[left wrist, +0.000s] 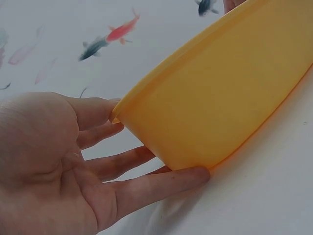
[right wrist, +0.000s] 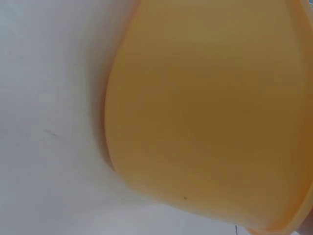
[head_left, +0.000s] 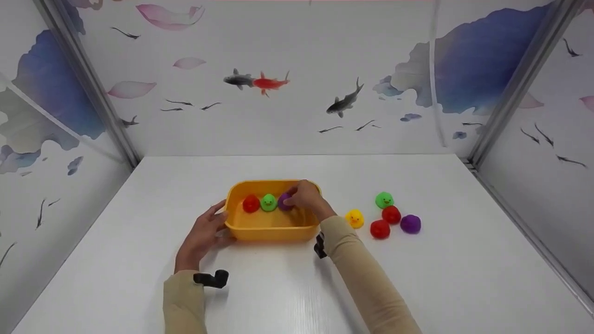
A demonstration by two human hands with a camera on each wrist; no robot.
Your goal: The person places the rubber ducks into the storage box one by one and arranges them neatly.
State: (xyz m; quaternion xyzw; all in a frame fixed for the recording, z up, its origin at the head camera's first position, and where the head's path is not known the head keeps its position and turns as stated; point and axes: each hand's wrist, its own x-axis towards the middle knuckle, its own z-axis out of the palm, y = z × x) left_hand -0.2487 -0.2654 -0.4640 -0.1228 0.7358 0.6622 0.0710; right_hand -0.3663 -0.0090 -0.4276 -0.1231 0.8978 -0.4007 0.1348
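A yellow plastic basin (head_left: 274,234) sits on the white table, holding a red rubber duck (head_left: 251,203), a green rubber duck (head_left: 268,202) and a purple rubber duck (head_left: 284,202) in a row. My right hand (head_left: 307,195) reaches over the basin's right side and pinches the purple duck inside. At the left end, my left hand (head_left: 209,227) rests against the outer wall with extended fingers. The left wrist view shows these fingers (left wrist: 151,191) touching the wall from rim to base. In the right wrist view the basin's wall (right wrist: 205,117) hides the grasp.
Right of the basin lie a yellow duck (head_left: 354,218), a second green duck (head_left: 384,200), two red toys (head_left: 391,215) and another purple one (head_left: 410,224). Panels printed with fish (head_left: 270,83) enclose the table (head_left: 278,287) at the back and sides.
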